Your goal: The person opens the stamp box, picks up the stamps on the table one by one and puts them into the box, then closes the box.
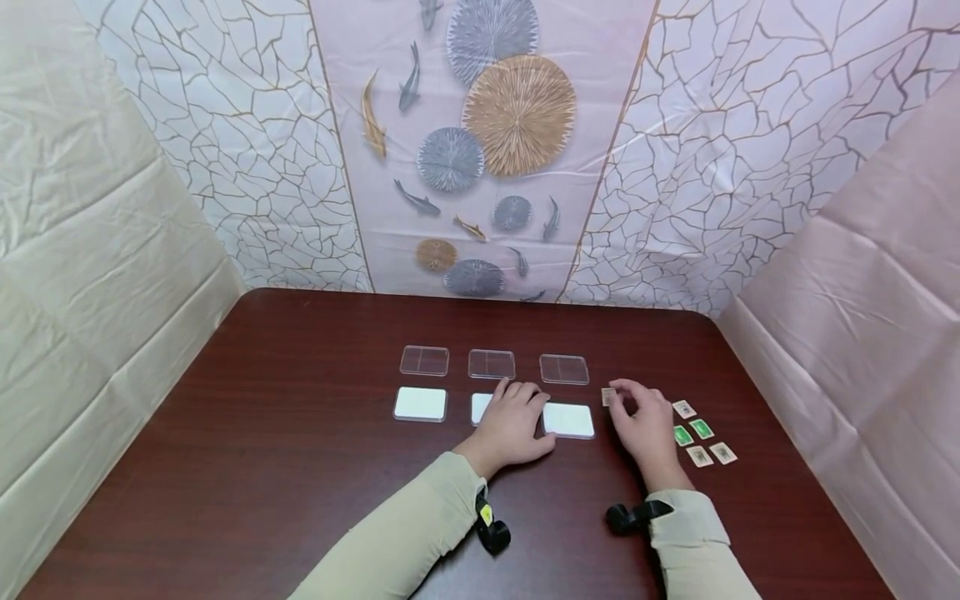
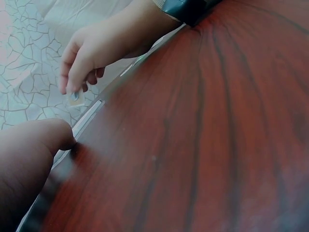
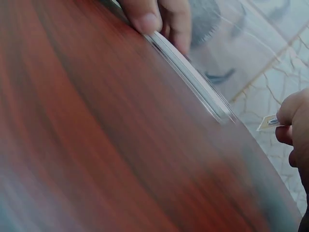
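My left hand [image 1: 512,421] lies over the middle white-filled clear case [image 1: 481,407], which it partly hides. Its thumb and index finger hold the left end of the right white-filled clear case [image 1: 568,421], thumb at the near edge. In the right wrist view that case stands out as a thin flat clear box [image 3: 193,77] with a white layer inside. To the right of it, my right hand [image 1: 645,421] pinches a small stamp-like card [image 1: 607,397] between thumb and fingers, held apart from the case. The card is pale-bordered and tan with a small dark picture [image 3: 273,121].
Another white-filled case [image 1: 420,403] lies at the left. Behind the row lie three transparent lids [image 1: 424,361]. Several small stamp-like cards, some green [image 1: 701,428] and some pale [image 1: 723,452], lie right of my right hand. Fabric walls border the dark wooden table [image 1: 300,467].
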The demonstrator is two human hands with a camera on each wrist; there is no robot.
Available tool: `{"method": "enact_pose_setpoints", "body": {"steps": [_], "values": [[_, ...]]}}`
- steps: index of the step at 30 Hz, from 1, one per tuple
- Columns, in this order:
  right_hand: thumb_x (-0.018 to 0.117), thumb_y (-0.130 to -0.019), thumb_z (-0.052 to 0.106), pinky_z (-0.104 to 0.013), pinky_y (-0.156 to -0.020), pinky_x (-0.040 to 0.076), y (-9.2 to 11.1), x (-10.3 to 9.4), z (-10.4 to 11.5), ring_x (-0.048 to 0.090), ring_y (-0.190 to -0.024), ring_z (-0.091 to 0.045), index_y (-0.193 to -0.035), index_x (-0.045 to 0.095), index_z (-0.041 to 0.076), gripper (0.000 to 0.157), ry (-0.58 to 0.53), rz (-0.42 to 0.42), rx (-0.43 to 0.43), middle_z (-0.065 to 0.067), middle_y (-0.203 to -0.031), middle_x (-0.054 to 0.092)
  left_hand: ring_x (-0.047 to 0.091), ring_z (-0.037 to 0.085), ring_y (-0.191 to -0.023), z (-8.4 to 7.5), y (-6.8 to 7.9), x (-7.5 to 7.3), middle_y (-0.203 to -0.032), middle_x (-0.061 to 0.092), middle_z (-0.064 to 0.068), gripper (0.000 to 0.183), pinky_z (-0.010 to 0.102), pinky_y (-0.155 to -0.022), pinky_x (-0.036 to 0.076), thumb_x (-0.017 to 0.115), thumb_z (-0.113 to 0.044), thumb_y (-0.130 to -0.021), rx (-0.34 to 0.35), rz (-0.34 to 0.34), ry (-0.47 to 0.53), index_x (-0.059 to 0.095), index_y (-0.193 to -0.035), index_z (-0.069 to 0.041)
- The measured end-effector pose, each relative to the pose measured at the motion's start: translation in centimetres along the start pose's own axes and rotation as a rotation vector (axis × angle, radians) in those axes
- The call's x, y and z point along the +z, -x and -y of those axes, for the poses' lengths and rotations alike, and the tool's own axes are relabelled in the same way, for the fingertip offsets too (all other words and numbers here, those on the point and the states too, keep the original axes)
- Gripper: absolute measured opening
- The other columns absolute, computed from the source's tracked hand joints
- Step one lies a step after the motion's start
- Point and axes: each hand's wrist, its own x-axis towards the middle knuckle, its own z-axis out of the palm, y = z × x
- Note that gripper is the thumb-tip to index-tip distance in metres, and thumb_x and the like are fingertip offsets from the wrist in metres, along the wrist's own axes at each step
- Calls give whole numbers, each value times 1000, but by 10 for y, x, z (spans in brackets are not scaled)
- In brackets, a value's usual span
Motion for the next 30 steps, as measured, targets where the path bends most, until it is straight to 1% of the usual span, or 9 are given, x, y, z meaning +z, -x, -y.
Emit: {"method": "enact_pose_setpoints", "body": {"steps": [3,5,11,17,21,24,30], "values": [[72,-89,10,-46,-82,38,1,7,11,57,-87,-30,-104,75,7,15,-38,15,32,-10,-84,71,48,21,-131,0,0,-1,-137,55,2,64,50,-119,25,61,-54,-89,-9,-1,0,60,-139,-16],[73,-89,10,-46,-84,39,2,11,17,58,-86,-29,-103,76,7,14,-58,27,35,-10,-83,72,48,21,-131,1,1,-2,-136,55,2,64,50,-119,26,61,-55,-89,-13,0,-2,60,-139,-15],[76,-87,9,-50,-90,39,6,18,28,59,-82,-28,-98,77,7,11,-75,84,-14,-7,-77,71,49,21,-129,1,0,-1,-135,56,2,62,50,-119,26,62,-55,-88,-18,-3,11,62,-136,-16],[77,-86,10,-49,-88,39,9,23,37,57,-78,-25,-95,78,10,10,-74,153,-51,-1,-74,70,49,21,-130,0,-1,0,-135,56,2,61,50,-119,26,62,-56,-88,-24,10,5,63,-135,-16],[77,-86,11,-51,-89,39,11,25,42,57,-80,-25,-95,77,10,9,-21,188,-105,0,-73,69,49,22,-128,0,-2,0,-134,56,1,60,49,-119,27,62,-56,-87,-25,8,0,63,-134,-17],[76,-85,9,-53,-89,38,11,26,46,57,-80,-25,-94,77,10,9,25,191,-163,2,-71,67,49,23,-127,0,-2,0,-134,56,2,59,50,-118,29,63,-55,-86,-24,-2,-2,64,-132,-17],[75,-84,7,-52,-91,38,12,27,49,54,-79,-22,-95,77,11,12,60,202,-247,7,-68,65,49,23,-127,0,-1,0,-133,56,2,58,50,-117,29,62,-54,-86,-20,-5,-12,64,-131,-17]]}}
